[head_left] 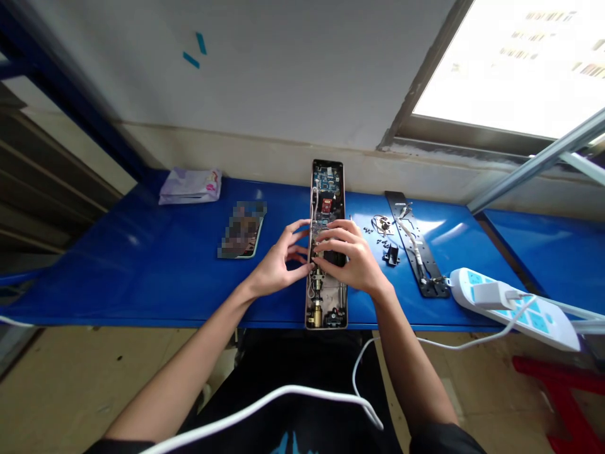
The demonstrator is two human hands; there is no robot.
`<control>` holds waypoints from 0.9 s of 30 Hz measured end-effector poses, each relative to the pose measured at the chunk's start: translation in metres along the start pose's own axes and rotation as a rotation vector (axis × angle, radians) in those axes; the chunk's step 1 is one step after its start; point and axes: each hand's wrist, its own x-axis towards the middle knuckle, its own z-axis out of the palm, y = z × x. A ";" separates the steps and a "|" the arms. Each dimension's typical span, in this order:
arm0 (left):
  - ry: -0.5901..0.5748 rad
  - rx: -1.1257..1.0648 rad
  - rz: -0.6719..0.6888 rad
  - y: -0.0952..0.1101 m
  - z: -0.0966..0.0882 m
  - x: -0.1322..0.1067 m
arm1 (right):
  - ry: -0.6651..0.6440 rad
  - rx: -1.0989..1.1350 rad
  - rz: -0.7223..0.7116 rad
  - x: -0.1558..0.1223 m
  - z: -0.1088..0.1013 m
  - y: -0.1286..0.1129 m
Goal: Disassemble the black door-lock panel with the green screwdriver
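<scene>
A long, narrow electronic door lock housing lies open-side up, its short end near the table's front edge. Inside are a blue circuit board, a small red part, a pale cable and a brass cylinder. My left hand curves round the housing's left edge, thumb and fingertips against it. From the right, my right hand reaches over the middle, with thumb and fingertips close together inside. Whatever lies between those fingertips is too small to make out, and the hand covers part of the interior.
On the right lie small black screws, a black bracket, a small wired part and a black plate with a cable. A white power strip is beyond. Leftward are a blurred phone and a tissue pack.
</scene>
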 end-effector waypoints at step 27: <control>0.083 0.534 0.334 0.043 0.023 0.001 | 0.142 0.014 0.344 -0.053 -0.016 -0.026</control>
